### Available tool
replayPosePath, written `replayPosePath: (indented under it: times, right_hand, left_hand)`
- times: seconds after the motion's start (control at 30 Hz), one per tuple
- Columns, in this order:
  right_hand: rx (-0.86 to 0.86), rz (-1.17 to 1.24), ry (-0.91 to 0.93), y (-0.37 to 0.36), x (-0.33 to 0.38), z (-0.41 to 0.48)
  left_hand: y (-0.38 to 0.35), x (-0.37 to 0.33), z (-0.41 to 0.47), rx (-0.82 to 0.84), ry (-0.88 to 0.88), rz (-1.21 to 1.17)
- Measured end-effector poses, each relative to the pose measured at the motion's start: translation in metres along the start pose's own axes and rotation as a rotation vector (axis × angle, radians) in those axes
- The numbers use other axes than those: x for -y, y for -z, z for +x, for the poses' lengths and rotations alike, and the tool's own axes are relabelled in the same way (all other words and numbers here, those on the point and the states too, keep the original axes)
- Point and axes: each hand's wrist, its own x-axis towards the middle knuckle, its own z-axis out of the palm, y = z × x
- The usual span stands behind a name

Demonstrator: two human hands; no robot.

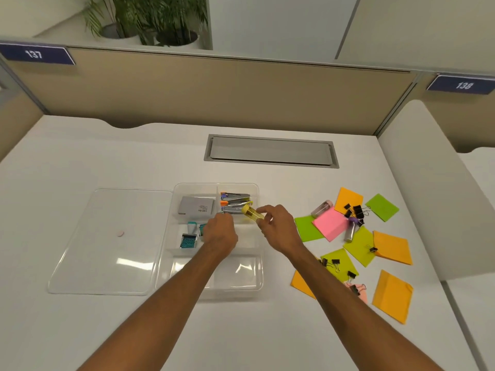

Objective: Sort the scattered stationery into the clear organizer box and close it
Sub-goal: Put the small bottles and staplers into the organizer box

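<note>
While right hand (277, 228) pinches yellow tube (252, 213) over organizer box (258, 277), left hand (219, 232) alongside, grip unclear.

The tube (253, 214) is transparent yellow with a yellow cap. The sticky notes (392, 295) are plain orange, lime green and pink; the binder clips (357, 211) are black. The organizer box (241, 184) and lid (88, 263) are clear, the stamps (188, 241) teal, the card box (197, 206) grey, the desk (160, 156) white.

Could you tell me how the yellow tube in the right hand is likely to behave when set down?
The yellow tube looks round and smooth, so laid on its side it would probably roll until a wall of the organizer box stops it. The right hand holds it with fingertips alone, so it is likely light, and seems rigid.
</note>
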Motion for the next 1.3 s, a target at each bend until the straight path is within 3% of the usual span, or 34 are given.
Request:
replayPosePath:
  times: [0.27,0.43,0.5,0.6,0.8,1.3]
  right_hand:
    - [-0.033,0.008,0.003,-0.005,0.004,0.009]
    - [0.056,-0.140,0.056,-0.016,0.003,0.023]
    - [0.179,-0.173,0.146,-0.038,0.020,0.033]
    - [0.236,-0.243,0.151,-0.048,0.026,0.033]
    - [0.231,-0.306,0.128,-0.051,0.013,0.038]
    - [0.205,-0.190,0.153,-0.069,0.001,0.026]
  left_hand:
    - [-0.001,-0.001,0.001,0.019,-0.033,0.036]
    - [0.009,0.002,-0.008,-0.060,-0.067,-0.038]
    - [0.025,0.024,-0.015,-0.104,0.037,-0.072]
    - [0.028,0.032,-0.016,-0.126,0.051,-0.098]
    - [0.025,0.033,-0.022,-0.149,0.020,-0.083]
    - [0.026,0.025,-0.029,-0.174,0.001,-0.130]
